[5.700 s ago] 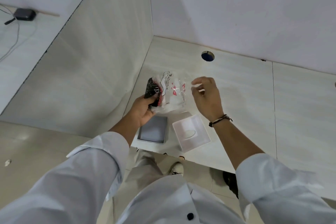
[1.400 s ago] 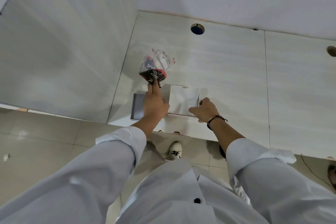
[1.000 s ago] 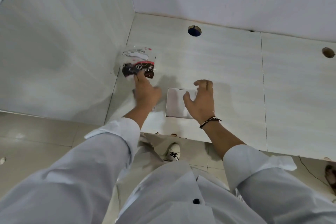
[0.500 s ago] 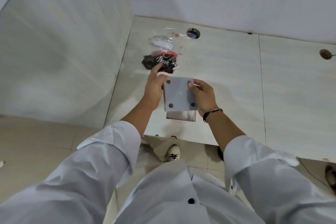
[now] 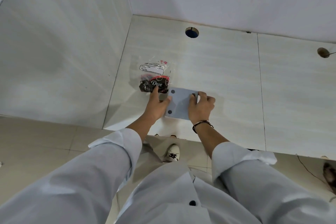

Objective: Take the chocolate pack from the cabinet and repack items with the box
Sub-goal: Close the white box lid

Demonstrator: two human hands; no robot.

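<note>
Both hands are on the grey box (image 5: 181,104), which lies flat near the front edge of the tabletop (image 5: 227,78), its dotted face upward. The right hand (image 5: 201,107) is curled over the box's right side, fingers hooked on its far edge, holding it; the left hand (image 5: 157,104) presses a thumb against the box's left edge while its forefinger reaches out to touch the chocolate pack (image 5: 154,80), which sits just beyond the box toward the tabletop's left edge, inside a clear plastic bag. To seat this well I would press evenly from both sides, keep the corners square, and not let the bag's loose film get nipped under the box. Counting what I can see: one grey box (three dark dots show, a fourth corner is under the right hand), one chocolate pack, one round hole (image 5: 191,32) near the back edge, two hands.
</note>
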